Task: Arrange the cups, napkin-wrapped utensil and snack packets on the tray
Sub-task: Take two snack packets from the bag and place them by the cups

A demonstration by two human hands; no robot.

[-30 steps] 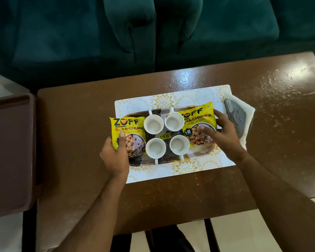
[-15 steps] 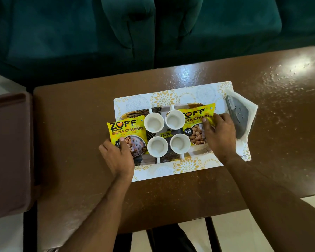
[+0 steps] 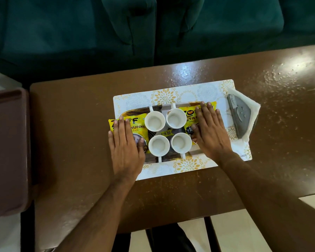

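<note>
Several white cups [image 3: 155, 121] stand in a two-by-two block in the middle of the dark tray [image 3: 154, 110], which lies on a white and gold placemat [image 3: 173, 93]. A yellow snack packet [image 3: 137, 125] lies at the tray's left end under my left hand [image 3: 125, 142], which rests flat on it with fingers spread. The other yellow packet [image 3: 188, 113] lies at the right end under my flat right hand [image 3: 210, 132]. The grey utensil [image 3: 241, 117] lies on a white napkin [image 3: 251, 104] at the placemat's right edge, off the tray.
The brown table [image 3: 76, 139] reaches its near edge just below my forearms. A dark brown chair or side table [image 3: 7, 151] stands at the left. Green sofa cushions [image 3: 135, 30] sit beyond the far edge.
Both hands have gone from holding the packets by their edges to lying flat on top of them. The packets sit closer against the cups.
</note>
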